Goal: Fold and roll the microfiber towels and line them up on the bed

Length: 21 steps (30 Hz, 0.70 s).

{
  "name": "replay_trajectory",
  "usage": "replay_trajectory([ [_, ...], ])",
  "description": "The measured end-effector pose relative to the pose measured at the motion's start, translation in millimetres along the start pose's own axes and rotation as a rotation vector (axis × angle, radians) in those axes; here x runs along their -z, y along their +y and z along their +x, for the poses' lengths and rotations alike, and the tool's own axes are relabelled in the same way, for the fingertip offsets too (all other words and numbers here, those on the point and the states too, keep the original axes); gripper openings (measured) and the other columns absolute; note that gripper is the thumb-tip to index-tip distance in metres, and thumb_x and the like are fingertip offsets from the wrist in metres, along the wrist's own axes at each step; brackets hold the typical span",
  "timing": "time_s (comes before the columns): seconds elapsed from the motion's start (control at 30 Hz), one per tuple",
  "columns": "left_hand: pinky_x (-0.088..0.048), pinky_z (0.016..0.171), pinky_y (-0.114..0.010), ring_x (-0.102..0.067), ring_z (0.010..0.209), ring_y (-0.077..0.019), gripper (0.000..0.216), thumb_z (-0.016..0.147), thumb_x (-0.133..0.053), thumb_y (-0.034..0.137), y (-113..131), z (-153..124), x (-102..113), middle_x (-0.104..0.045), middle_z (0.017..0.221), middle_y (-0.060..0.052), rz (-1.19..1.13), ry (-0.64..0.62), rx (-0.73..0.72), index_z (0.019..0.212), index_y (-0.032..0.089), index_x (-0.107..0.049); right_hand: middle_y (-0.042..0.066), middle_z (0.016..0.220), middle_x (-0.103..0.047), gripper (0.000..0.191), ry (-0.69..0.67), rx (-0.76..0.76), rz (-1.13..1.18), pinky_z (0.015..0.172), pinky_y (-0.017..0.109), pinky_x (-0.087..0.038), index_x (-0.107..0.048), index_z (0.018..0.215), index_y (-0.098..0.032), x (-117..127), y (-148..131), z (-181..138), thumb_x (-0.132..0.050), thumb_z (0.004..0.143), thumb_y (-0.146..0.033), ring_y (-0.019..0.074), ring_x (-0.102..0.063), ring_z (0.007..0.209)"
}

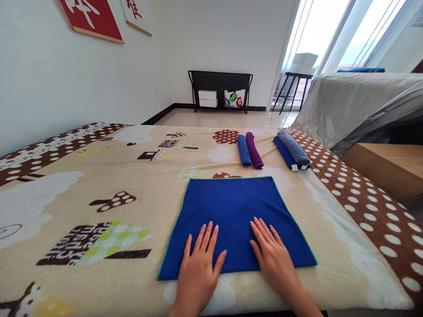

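Observation:
A blue cloth (231, 202) with a green stitched edge lies spread out on the patterned blanket (139, 189). My left hand (200, 259) rests flat on its near left part, fingers stretched and thumb out to the side. On the near right part lies my right hand (272, 253), palm down with its fingers extended. Neither hand grips anything. Beyond the cloth's far edge are a rolled blue towel (244, 150) and a rolled purple towel (254, 150), side by side. Farther right, a grey-blue rolled towel (293, 147) sits against a darker blue one (287, 155) with white tags.
A brown polka-dot border (360, 207) runs along the blanket's right side. Beside it stand a cardboard box (386, 167) and something large under plastic sheeting (360, 99). Against the back wall is a black rack (221, 81); a black stool (295, 81) stands by the window.

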<state>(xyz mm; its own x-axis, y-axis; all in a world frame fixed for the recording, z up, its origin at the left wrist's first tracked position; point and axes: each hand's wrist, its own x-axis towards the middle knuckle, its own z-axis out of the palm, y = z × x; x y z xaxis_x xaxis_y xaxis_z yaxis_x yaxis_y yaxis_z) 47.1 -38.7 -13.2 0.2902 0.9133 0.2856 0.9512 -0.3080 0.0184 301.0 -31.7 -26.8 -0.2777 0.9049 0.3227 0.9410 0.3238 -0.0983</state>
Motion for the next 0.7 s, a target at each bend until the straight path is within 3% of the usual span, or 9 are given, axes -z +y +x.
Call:
replay_trajectory([
  [0.1, -0.028, 0.113, -0.056, -0.036, 0.143, -0.0269, 0.063, 0.098, -0.040, 0.045, -46, -27, 11, -0.035, 0.157, -0.002, 0.054, 0.006, 0.085, 0.155, 0.031, -0.018, 0.004, 0.156, -0.035, 0.058, 0.028, -0.123, -0.052, 0.116, 0.047, -0.034, -0.026, 0.155, -0.020, 7, 61, -31, -0.033, 0.102, -0.043, 0.0225, -0.035, 0.144],
  [0.2, -0.018, 0.116, -0.061, -0.035, 0.143, -0.0285, 0.057, 0.099, -0.038, 0.037, -62, -26, 25, -0.039, 0.154, -0.002, 0.093, 0.038, 0.061, 0.154, 0.034, -0.024, 0.009, 0.156, -0.034, 0.055, 0.047, -0.167, -0.103, 0.117, 0.052, -0.030, -0.031, 0.153, -0.017, 10, 95, -40, -0.029, 0.102, -0.039, 0.0263, -0.033, 0.144],
  [0.27, -0.016, 0.118, -0.059, -0.033, 0.145, -0.0273, 0.056, 0.099, -0.037, 0.034, -52, -3, 31, -0.038, 0.155, -0.003, 0.071, 0.033, -0.041, 0.154, 0.031, -0.025, 0.012, 0.156, -0.032, 0.053, 0.039, -0.128, -0.093, 0.118, 0.053, -0.026, -0.036, 0.151, -0.015, 11, 90, -22, -0.027, 0.102, -0.032, 0.0273, -0.030, 0.145],
  [0.33, -0.021, 0.119, -0.052, -0.030, 0.146, -0.0236, 0.056, 0.100, -0.035, 0.033, -33, 35, 32, -0.033, 0.158, -0.004, 0.009, -0.028, -0.164, 0.155, 0.025, -0.024, 0.011, 0.157, -0.032, 0.051, -0.011, -0.036, -0.015, 0.120, 0.049, -0.026, -0.038, 0.150, -0.015, 11, 67, 12, -0.026, 0.102, -0.027, 0.0243, -0.029, 0.146],
  [0.43, -0.029, 0.118, -0.043, -0.027, 0.147, -0.0195, 0.055, 0.101, -0.033, 0.034, -9, 94, 19, -0.027, 0.160, -0.005, -0.076, -0.173, -0.255, 0.154, 0.019, -0.026, 0.007, 0.157, -0.031, 0.051, -0.144, 0.163, 0.174, 0.120, 0.041, -0.029, -0.035, 0.152, -0.020, 5, 29, 72, -0.028, 0.103, -0.034, 0.0182, -0.027, 0.147],
  [0.5, -0.030, 0.118, -0.044, -0.028, 0.147, -0.0202, 0.056, 0.101, -0.034, 0.041, -11, 118, 6, -0.028, 0.159, -0.005, -0.092, -0.221, -0.246, 0.152, 0.020, -0.030, 0.006, 0.158, -0.030, 0.054, -0.186, 0.219, 0.231, 0.121, 0.042, -0.026, -0.034, 0.152, -0.023, 0, 22, 98, -0.032, 0.102, -0.043, 0.0180, -0.025, 0.147],
  [0.57, -0.029, 0.117, -0.050, -0.028, 0.147, -0.0235, 0.059, 0.101, -0.033, 0.047, -32, 122, -6, -0.029, 0.159, -0.007, -0.084, -0.210, -0.196, 0.152, 0.019, -0.029, 0.005, 0.158, -0.029, 0.058, -0.180, 0.190, 0.221, 0.122, 0.045, -0.023, -0.033, 0.152, -0.024, -4, 38, 103, -0.035, 0.100, -0.051, 0.0195, -0.024, 0.148],
  [0.7, -0.025, 0.117, -0.056, -0.028, 0.147, -0.0258, 0.062, 0.100, -0.032, 0.049, -106, 93, -14, -0.029, 0.159, -0.009, -0.027, -0.136, -0.008, 0.154, 0.020, -0.024, 0.008, 0.158, -0.028, 0.061, -0.139, 0.027, 0.171, 0.120, 0.051, -0.025, -0.027, 0.154, -0.022, -2, 111, 74, -0.030, 0.101, -0.051, 0.0221, -0.026, 0.147],
])
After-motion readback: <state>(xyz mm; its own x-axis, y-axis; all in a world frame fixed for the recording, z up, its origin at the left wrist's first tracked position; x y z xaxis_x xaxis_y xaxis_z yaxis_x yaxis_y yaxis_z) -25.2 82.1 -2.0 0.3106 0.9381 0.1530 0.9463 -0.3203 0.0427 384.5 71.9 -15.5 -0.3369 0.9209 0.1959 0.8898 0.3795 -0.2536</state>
